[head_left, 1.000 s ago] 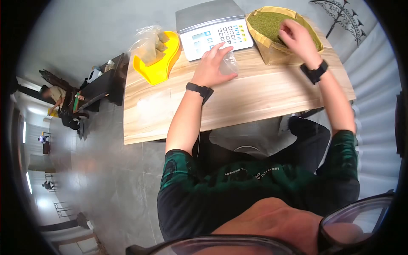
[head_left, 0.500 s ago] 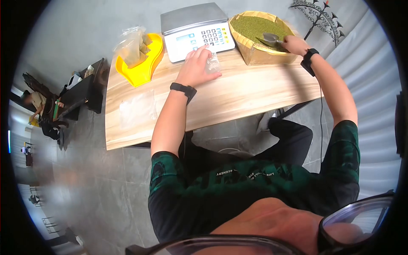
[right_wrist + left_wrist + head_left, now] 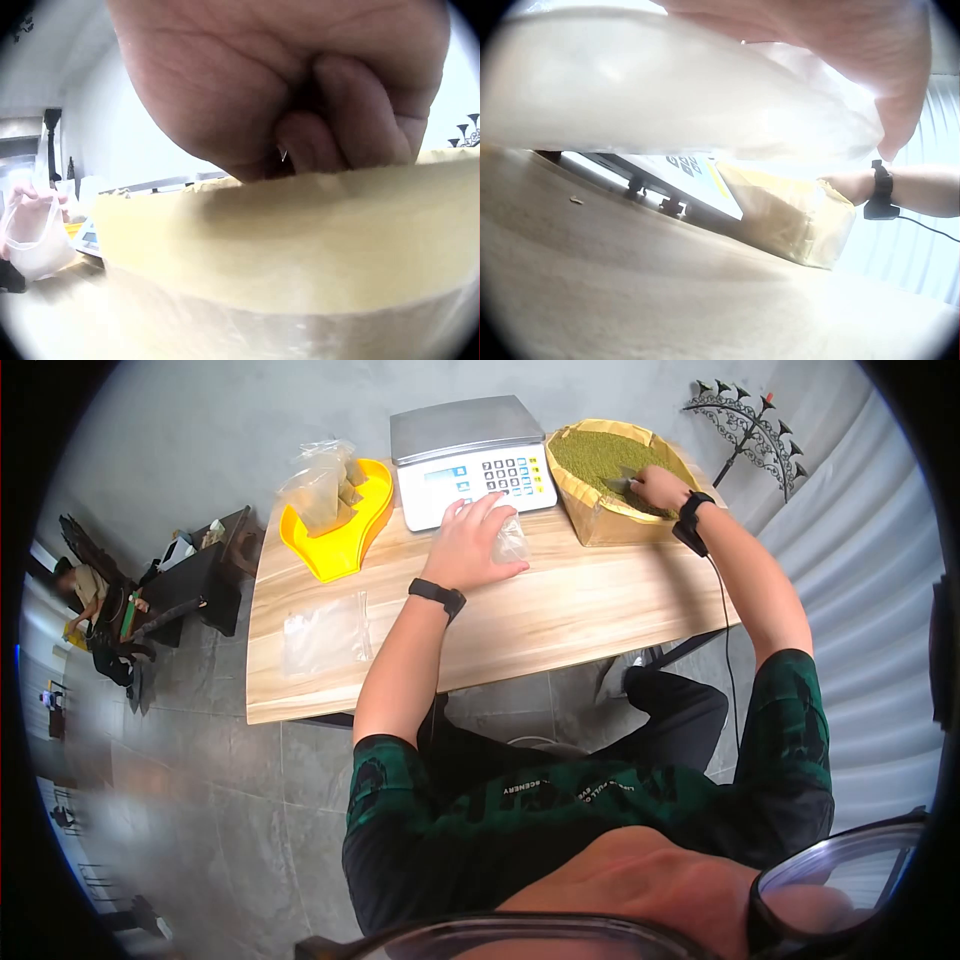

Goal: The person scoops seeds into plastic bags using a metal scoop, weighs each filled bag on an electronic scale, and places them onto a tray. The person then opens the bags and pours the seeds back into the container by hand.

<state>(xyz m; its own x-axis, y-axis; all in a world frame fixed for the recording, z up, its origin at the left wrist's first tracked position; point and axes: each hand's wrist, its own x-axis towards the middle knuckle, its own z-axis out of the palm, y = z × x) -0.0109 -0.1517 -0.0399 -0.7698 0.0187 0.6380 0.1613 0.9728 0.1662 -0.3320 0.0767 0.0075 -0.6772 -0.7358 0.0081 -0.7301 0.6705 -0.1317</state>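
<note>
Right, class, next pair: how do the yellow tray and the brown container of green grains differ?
The yellow tray is bright and low-walled; the brown container has taller, creased walls. In the head view, the tray stands left of the scale, the container right of it. The tray holds clear plastic, while the container holds loose green grains, with the right hand gripping a scoop there. Both stand open-topped on the table.

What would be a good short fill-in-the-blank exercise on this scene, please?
1. The left hand holds a clear plastic ____.
2. The right hand grips a metal scoop at the ____-coloured grains.
3. In the head view, the yellow tray stands to the ____ of the scale.
Missing words: bag; green; left.
</note>
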